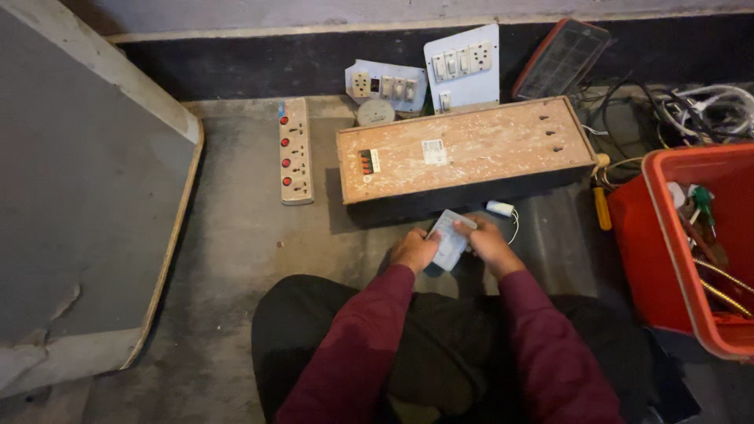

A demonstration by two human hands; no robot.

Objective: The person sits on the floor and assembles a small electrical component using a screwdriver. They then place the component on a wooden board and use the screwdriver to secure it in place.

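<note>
I sit on a concrete floor with dark trousers and maroon sleeves. My left hand (414, 250) and my right hand (487, 239) both hold a small pale grey-white plate (449, 239), tilted, just above my knees. Right in front of them lies a long wooden box (463, 153) with a row of small red parts near its left end and holes near its right end. A small white piece with a thin wire (500, 209) rests on the floor beside my right hand.
A white power strip with red switches (296, 151) lies left of the box. Two switch-and-socket boards (463, 63) lean on the wall behind. A red tub with tools (691, 243) stands at right, tangled cables (699, 110) behind it. A large grey board (86, 196) leans at left.
</note>
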